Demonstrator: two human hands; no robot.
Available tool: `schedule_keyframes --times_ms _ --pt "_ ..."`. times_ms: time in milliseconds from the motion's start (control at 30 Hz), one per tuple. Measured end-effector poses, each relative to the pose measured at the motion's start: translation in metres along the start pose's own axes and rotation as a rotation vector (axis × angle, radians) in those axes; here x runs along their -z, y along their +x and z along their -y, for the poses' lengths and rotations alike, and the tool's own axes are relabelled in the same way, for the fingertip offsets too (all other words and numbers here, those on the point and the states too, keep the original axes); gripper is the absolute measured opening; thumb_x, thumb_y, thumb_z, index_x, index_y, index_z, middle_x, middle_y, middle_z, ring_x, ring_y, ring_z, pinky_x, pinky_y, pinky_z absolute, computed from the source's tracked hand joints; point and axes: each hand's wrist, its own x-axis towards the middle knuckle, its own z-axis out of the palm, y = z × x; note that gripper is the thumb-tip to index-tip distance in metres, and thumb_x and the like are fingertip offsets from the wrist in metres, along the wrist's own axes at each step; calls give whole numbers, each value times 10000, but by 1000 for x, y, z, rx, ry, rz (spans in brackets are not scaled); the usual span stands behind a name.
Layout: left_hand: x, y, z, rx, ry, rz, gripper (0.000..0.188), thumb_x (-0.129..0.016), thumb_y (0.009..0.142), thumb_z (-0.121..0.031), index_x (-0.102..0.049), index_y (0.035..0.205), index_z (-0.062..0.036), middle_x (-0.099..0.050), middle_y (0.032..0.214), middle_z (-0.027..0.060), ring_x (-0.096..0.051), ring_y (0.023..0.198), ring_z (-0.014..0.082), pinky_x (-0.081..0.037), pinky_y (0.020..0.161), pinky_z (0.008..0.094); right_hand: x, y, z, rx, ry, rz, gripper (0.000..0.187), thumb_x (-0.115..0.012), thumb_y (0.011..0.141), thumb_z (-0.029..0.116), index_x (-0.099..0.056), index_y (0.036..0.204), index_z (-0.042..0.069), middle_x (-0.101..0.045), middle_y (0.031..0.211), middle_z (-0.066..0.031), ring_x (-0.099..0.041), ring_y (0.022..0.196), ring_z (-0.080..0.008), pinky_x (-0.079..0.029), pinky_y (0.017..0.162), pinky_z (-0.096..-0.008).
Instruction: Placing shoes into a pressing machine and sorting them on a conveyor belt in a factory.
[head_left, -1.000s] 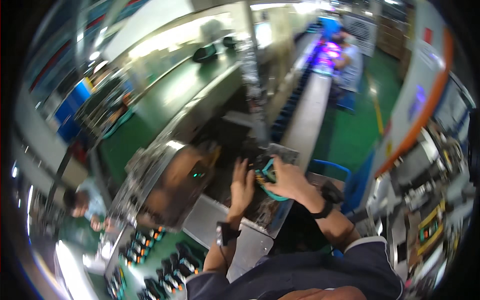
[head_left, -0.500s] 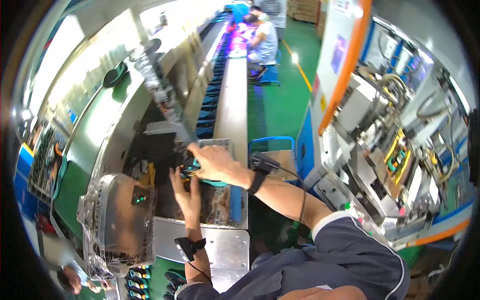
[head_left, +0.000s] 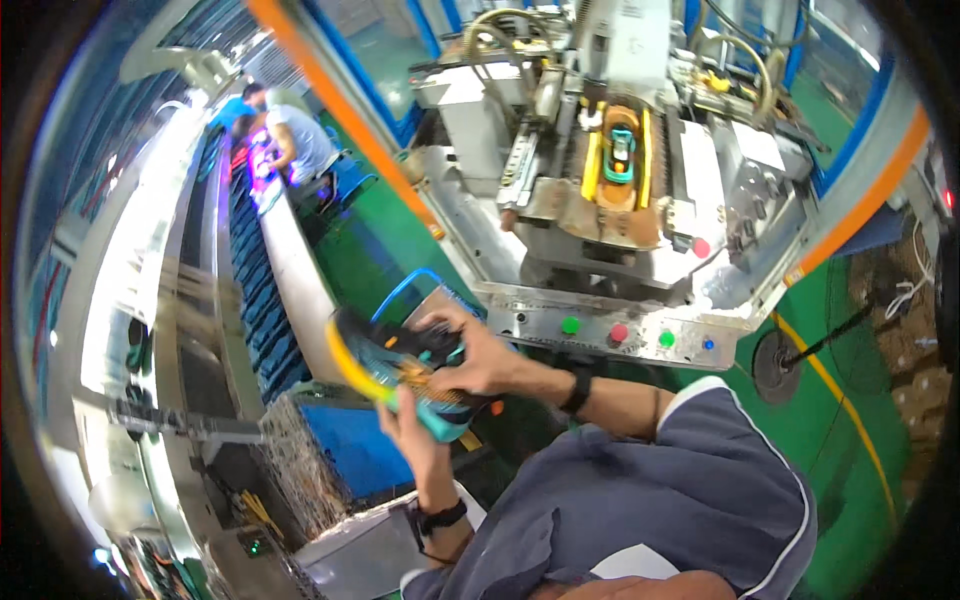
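Note:
A shoe [head_left: 376,355] in black and teal, with a yellow sole edge, is held up at waist height in front of me. My right hand [head_left: 478,362] is closed on its upper around the opening. From below, my left hand [head_left: 418,440] grips the shoe's side, thumb and fingers against it near the teal end. Parts of the upper are hidden by my fingers. Beyond my hands, inside the machine [head_left: 545,265], another teal and black shoe [head_left: 620,158] sits between two yellow side pieces.
A panel with coloured push buttons [head_left: 620,332] runs along the machine's front edge. To the left, a conveyor [head_left: 255,300] carries a row of dark shoe parts. A blue-framed stool [head_left: 440,290] stands close behind the shoe. A seated person [head_left: 297,140] works farther up the line.
I have turned right from the conveyor end toward the machine. Both hands have come away from the work surface there, with the shoe now lifted between them.

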Motion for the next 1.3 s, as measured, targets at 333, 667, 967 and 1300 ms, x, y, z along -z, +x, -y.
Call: schedule_keyframes --times_ms 333,667,967,1300 --pt "-331 87 146 312 249 879 489 -547 986 -332 -496 1321 20 -597 1196 100 -587 993 155 -468 847 270 296 -72 101 -117 -360 -901 584 -745 668 25 -548 1217 6 -641 1050 -88 -611 933 -158 -495 865 -299" --pt "-514 187 339 -147 915 808 942 -766 729 -351 -289 1398 109 -462 1357 289 -498 1216 431 -438 1008 455 373 -84 130 -188 -644 -1320 521 -693 712 32 -555 1215 11 -633 1004 -75 -614 846 -131 -510 767 -261" --pt "-455 169 249 836 86 783 278 -719 802 -122 -628 1029 12 -677 952 121 -653 787 220 -523 628 364 507 24 100 -551 -1194 -1142 765 -743 638 359 -516 1218 -85 -668 972 -174 -654 851 -247 -521 766 -329" --pt "-171 127 81 623 27 565 576 -699 801 -77 -469 1309 67 -592 1211 115 -588 1092 183 -453 980 325 534 176 -95 -563 -1516 -803 455 -707 723 279 -605 998 -70 -680 942 -249 -671 909 -399 -553 789 -425"
